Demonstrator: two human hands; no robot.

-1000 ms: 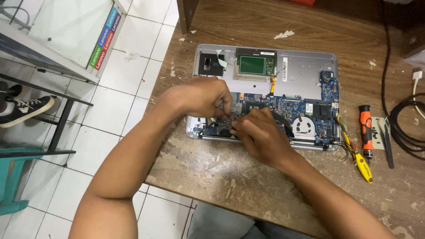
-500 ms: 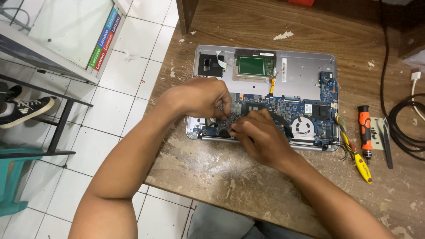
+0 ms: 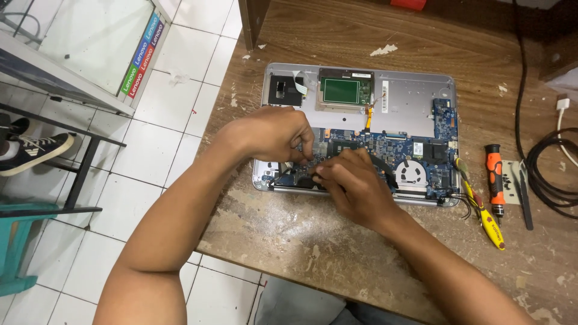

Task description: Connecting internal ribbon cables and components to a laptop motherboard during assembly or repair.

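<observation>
An opened silver laptop base point(image 3: 409, 99) lies on the worn wooden table point(image 3: 337, 241), its blue motherboard point(image 3: 415, 147) and round fan point(image 3: 411, 172) exposed. My left hand point(image 3: 271, 135) reaches in from the left, fingers curled down, with the tips on the board's left part. My right hand point(image 3: 352, 183) comes from below, and its fingertips pinch a small part on the board right beside the left fingertips. The part itself is hidden by the fingers. A green panel point(image 3: 341, 91) sits in the upper half of the base.
Right of the laptop lie a yellow-handled tool point(image 3: 484, 213), an orange screwdriver point(image 3: 495, 174), a thin black tool point(image 3: 525, 198) and a coiled black cable point(image 3: 557, 177). The table's left edge drops to white floor tiles with a dark shoe point(image 3: 36, 150) and a teal stool point(image 3: 15, 253).
Both hands stay at the same spot on the board; only the fingers shift slightly.
</observation>
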